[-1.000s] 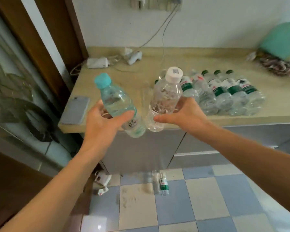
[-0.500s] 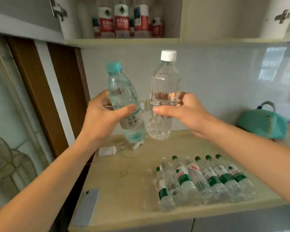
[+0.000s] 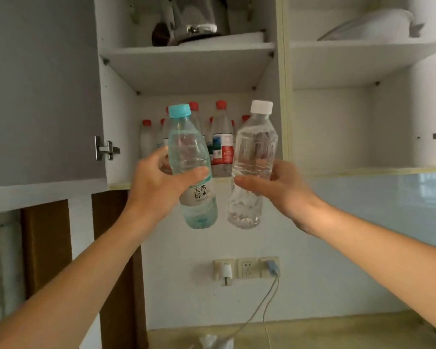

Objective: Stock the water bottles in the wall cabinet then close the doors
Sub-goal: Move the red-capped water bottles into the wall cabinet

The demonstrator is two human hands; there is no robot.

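My left hand (image 3: 156, 187) grips a teal-capped water bottle (image 3: 186, 157) with a white label, held upright in front of the open wall cabinet (image 3: 283, 96). My right hand (image 3: 275, 187) grips a clear white-capped bottle (image 3: 254, 147) just to its right. Both bottles are at the height of the cabinet's bottom shelf (image 3: 363, 170). Behind them, in the left compartment, stand several red-capped bottles (image 3: 222, 137). The right compartment's lower shelf holds nothing that I can see.
The left cabinet door (image 3: 40, 91) stands open, with its hinge (image 3: 106, 148) showing. A kettle (image 3: 194, 18) sits on the upper left shelf and a white dish (image 3: 370, 23) on the upper right. Wall sockets (image 3: 247, 269) with cables hang above the countertop (image 3: 312, 331).
Both hands have lifted their bottles from counter height up to the cabinet's lower shelf. My view has tilted up from the counter to the open cabinet.
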